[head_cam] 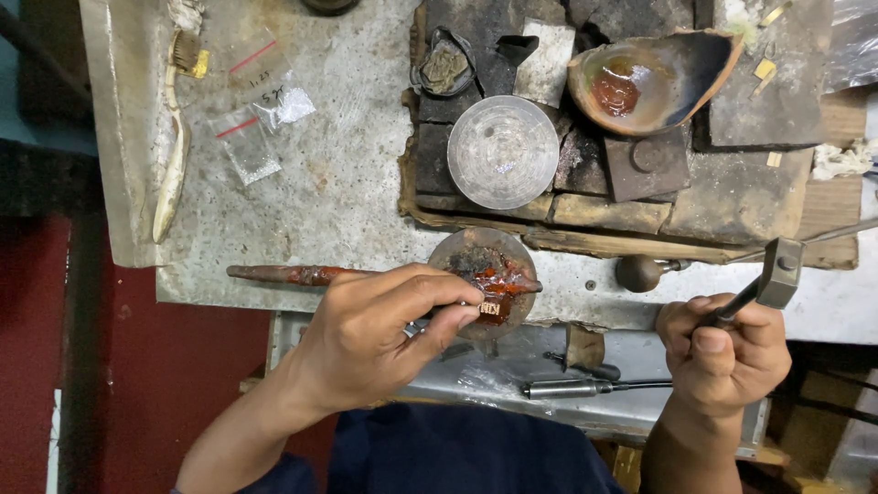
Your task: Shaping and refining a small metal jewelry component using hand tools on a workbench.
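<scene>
At the front edge of the grey bench, a small gold-coloured piece is seen set in red pitch on a round block, with a thin punch pinched against it by the closed left hand. A small hammer is gripped, raised well apart, in the closed right hand. The chasing is judged under way; how much remains cannot be told.

Two small plastic bags, one glass dish, one broken clay bowl, one hammer.
</scene>
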